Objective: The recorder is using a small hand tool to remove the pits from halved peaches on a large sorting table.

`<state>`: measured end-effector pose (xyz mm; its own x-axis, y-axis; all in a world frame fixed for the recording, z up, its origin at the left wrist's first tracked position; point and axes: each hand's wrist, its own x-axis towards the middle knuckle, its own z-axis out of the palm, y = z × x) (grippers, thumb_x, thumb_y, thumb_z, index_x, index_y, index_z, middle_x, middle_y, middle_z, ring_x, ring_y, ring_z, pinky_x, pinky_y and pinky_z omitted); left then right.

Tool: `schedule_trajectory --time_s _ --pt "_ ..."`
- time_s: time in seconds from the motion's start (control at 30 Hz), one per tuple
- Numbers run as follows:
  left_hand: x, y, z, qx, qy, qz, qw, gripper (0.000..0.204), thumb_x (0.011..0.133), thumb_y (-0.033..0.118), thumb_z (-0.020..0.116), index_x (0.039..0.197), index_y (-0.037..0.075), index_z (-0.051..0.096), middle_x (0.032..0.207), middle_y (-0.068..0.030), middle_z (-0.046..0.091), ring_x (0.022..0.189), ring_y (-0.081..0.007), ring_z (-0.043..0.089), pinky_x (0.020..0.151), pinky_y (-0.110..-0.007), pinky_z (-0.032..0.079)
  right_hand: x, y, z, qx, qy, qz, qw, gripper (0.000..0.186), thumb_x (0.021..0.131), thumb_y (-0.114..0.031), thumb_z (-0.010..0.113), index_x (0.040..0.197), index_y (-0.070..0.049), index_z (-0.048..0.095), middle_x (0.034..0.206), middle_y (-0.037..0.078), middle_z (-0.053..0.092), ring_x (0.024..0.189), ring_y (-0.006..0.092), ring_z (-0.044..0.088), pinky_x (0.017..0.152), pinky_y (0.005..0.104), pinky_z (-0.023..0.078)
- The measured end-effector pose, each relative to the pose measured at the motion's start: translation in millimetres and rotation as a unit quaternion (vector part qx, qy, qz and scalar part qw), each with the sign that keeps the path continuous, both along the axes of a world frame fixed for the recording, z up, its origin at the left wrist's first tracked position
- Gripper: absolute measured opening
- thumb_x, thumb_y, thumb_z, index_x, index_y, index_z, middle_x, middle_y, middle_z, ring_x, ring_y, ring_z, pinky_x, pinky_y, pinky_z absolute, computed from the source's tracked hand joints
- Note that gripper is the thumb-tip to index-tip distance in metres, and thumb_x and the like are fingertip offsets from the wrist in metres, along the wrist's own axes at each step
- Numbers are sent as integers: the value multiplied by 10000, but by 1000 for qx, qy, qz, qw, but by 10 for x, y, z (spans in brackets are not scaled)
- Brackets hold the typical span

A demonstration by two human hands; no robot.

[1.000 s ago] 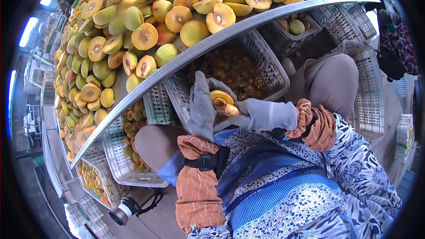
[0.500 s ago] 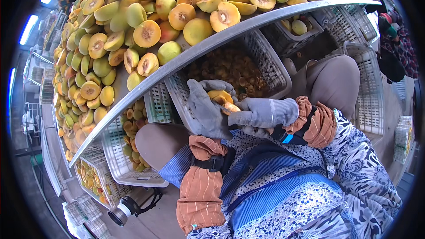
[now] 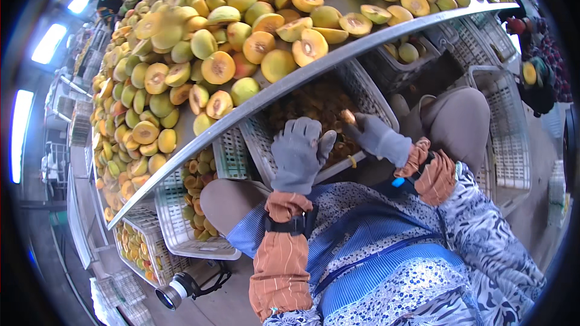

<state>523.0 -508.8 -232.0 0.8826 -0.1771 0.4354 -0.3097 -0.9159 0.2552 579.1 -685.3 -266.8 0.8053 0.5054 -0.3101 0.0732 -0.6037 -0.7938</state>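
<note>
My left hand [image 3: 300,152], in a grey glove, hangs over the near left side of a pale plastic crate [image 3: 257,151]. Its fingers are stretched out and nothing shows in it, though the palm faces away. My right hand [image 3: 382,137], also gloved, is above the crate's right part, fingers closed around a small orange-brown piece [image 3: 348,117] whose kind I cannot make out. Brown and orange scraps [image 3: 314,102] fill the crate bottom. A thin yellow bit [image 3: 352,161] shows at its near rim. Halved yellow peaches [image 3: 258,47] lie piled on the table beyond.
The table's metal edge [image 3: 272,86] curves between me and the pile. Fruit-filled crates [image 3: 199,247] stand at lower left, more crates [image 3: 504,127] at right. A lamp-like black and white device [image 3: 172,290] is by my left. Another person [image 3: 547,63] is at far right.
My hands have moved apart; the peach piece held between them is no longer in my left hand. The left fingers have straightened. The whole view has shifted slightly.
</note>
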Motion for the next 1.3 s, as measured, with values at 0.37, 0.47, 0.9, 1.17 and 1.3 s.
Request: schedule_trajectory --time_s 0.37,0.47,0.9,1.17,1.3 --pt "-730 1706 772 -180 -91 419 885 340 800 257 561 983 -26 605 939 -162 615 798 -289 579 803 -344 435 -153 164 371 71 203 -10 976 316 884 -295 487 1034 -17 495 600 30 501 430 92 458 415 242 375" --pt "-110 1418 918 -36 109 364 924 448 825 399 488 962 -12 605 940 -173 621 854 -310 592 794 -354 436 -181 201 394 79 194 12 978 319 886 -293 484 1050 -19 488 591 22 503 417 86 448 411 237 371" --pt "536 1302 609 68 179 324 927 540 688 418 663 1054 48 518 1005 -142 549 882 -271 553 792 -334 418 -199 201 412 134 210 16 968 288 885 -268 492 1052 -35 487 614 15 505 439 70 453 417 222 373" --pt "121 270 732 -702 -50 29 710 236 835 182 573 975 52 434 791 -75 514 597 -205 551 576 -345 509 -257 159 585 226 256 -8 940 242 887 -262 496 989 -42 490 654 16 515 560 72 439 520 236 383" --pt "10 -44 302 -693 17 70 718 290 916 331 412 984 54 461 842 -85 546 680 -170 548 644 -267 477 -320 142 706 252 134 32 958 249 874 -231 518 1004 -23 478 699 61 538 616 120 479 572 272 402"
